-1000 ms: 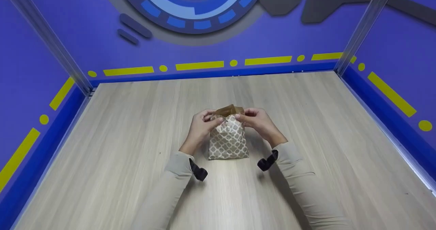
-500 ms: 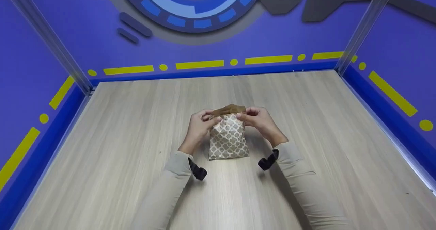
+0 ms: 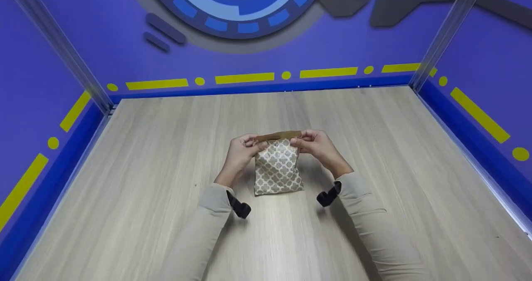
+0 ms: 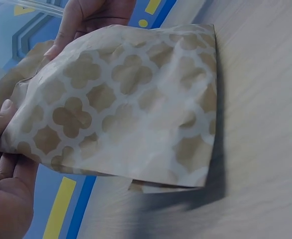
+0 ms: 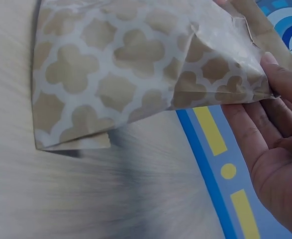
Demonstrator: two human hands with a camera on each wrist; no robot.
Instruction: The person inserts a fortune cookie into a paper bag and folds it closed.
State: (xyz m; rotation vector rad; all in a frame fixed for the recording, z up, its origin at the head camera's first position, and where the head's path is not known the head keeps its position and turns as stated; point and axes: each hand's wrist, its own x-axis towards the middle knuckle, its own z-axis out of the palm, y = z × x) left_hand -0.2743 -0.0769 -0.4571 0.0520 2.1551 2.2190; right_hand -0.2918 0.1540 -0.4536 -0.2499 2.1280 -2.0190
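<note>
A brown paper bag (image 3: 277,168) with a white quatrefoil lattice print stands on the table, its plain brown inner side showing at the top edge. My left hand (image 3: 244,151) pinches the top left corner between thumb and fingers. At the top right corner my right hand (image 3: 318,147) grips the paper the same way, thumb in front. In the left wrist view the bag (image 4: 121,104) bulges and its bottom edge meets the table. The right wrist view shows the bag's creased side (image 5: 106,64) and the fingers beneath the rim. What the bag holds inside is hidden.
The wood-grain table (image 3: 166,148) reaches back to a blue-purple wall (image 3: 257,60) with yellow markings. Side walls stand at left and right, with clear corner posts (image 3: 444,35). Black straps (image 3: 241,206) with small dark blocks sit on both wrists.
My hands have drawn slightly apart, the left one moving a little to the left. The bag's mouth has gone from a peaked, gaping fold to a flatter, straighter band.
</note>
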